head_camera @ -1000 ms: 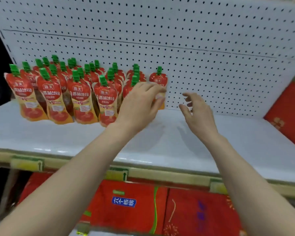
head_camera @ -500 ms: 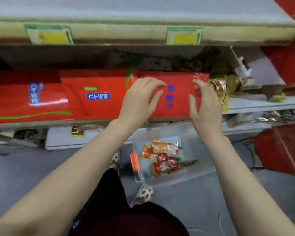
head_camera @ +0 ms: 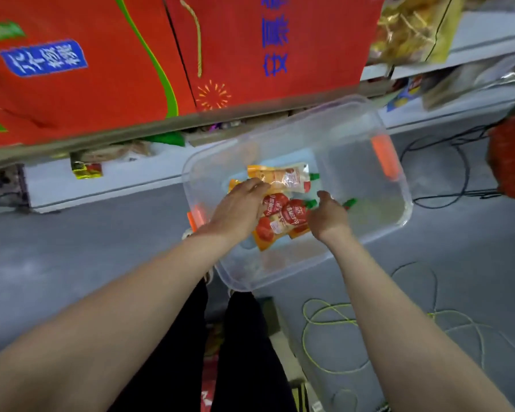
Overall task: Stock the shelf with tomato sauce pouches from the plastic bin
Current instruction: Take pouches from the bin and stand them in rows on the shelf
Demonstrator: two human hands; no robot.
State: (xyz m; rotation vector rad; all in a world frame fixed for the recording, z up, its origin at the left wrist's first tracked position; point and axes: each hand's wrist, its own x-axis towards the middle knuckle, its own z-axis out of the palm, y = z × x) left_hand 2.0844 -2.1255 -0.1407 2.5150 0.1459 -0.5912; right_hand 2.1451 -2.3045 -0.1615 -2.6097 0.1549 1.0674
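Clear plastic bin (head_camera: 378, 126) on grey floor (head_camera: 72, 248) below red boxes (head_camera: 101, 69) | holds a few tomato sauce pouches (head_camera: 283, 218) lying flat | left hand (head_camera: 238, 209) and right hand (head_camera: 329, 215) inside, touching pouches | either grip: cannot tell

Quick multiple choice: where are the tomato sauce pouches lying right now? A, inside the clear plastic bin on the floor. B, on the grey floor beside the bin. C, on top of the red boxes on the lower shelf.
A: the pouches lie flat on the bottom of the clear plastic bin, with the left hand and right hand reaching down onto them.
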